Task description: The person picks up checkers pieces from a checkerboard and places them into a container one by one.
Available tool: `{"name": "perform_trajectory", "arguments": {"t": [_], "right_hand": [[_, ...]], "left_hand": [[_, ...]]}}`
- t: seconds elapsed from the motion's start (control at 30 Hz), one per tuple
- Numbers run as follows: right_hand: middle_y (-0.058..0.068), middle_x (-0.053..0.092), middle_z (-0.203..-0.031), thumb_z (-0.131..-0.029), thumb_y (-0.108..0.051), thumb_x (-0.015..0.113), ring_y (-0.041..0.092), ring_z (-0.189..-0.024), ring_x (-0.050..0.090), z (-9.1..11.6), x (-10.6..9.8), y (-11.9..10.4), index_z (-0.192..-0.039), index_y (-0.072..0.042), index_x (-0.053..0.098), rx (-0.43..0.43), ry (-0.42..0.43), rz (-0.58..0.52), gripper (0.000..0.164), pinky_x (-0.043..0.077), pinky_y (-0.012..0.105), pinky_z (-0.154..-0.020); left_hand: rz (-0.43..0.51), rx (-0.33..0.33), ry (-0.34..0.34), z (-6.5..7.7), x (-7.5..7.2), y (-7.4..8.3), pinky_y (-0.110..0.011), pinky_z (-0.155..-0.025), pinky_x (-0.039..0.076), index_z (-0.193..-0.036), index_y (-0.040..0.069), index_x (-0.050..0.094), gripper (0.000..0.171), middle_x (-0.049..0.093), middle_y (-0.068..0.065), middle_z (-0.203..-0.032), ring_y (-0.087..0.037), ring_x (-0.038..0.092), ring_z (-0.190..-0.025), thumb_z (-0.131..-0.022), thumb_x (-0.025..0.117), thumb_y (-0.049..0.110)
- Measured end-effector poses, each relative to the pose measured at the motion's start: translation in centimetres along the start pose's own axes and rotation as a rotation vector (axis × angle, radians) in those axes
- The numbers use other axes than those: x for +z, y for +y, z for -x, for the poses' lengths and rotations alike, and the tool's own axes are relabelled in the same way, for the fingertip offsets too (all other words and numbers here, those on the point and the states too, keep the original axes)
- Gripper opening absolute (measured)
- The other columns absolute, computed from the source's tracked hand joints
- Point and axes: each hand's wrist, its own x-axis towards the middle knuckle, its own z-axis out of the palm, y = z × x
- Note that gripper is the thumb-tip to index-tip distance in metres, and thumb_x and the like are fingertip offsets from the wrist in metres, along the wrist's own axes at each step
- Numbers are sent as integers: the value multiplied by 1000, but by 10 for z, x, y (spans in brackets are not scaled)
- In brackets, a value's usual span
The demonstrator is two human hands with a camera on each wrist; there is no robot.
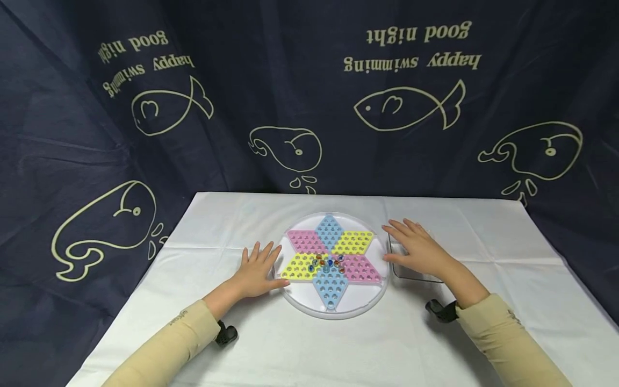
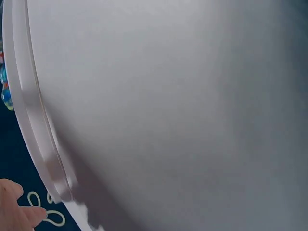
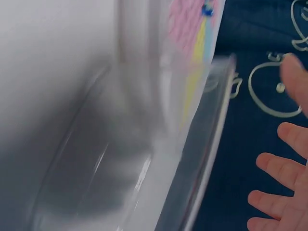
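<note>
A round white Chinese checkers board (image 1: 300, 298) lies on the table, its star made of blue, pink and yellow points. Several glass marbles (image 1: 330, 263) sit clustered around the star's centre. At the board's left edge, my left hand (image 1: 256, 273) spreads its fingers, the thumb over or against the rim; contact cannot be told. My right hand (image 1: 419, 248) is stretched out over a clear plastic box (image 1: 411, 274) to the right of the board, holding nothing. In the right wrist view the box (image 3: 207, 159) shows its rim, with the spread fingers (image 3: 281, 171) apart from it.
A white cloth (image 1: 208, 226) covers the table. Behind it hangs a dark blue curtain (image 1: 290, 70) with fish and whale drawings. Each wrist carries a black strap device, such as the one on the right (image 1: 442, 310).
</note>
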Motion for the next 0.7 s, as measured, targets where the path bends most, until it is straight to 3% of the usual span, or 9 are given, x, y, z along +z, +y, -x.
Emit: {"name": "perform_trajectory", "arguments": {"t": [0.4,0.7], "right_hand": [[18,58,-121,-81,-21,69,36,-113,52,-38,26,-38,-121,0,57,-183,-13,-44,47,39,51,-97],[6,66,-93,-81,-18,69,23,-90,60,-53,39,-49,-115,-2,62,-166,-60,-81,38,48,41,-80]], "left_hand": [[15,-10,-76,0,4,10,-64,-106,0,-146,10,21,93,15,-21,-150,-47,3,-136,-78,55,63],[-5,1,-75,2,6,6,-66,-105,2,-145,9,24,94,15,-22,-150,-49,5,-135,-76,57,64]]}}
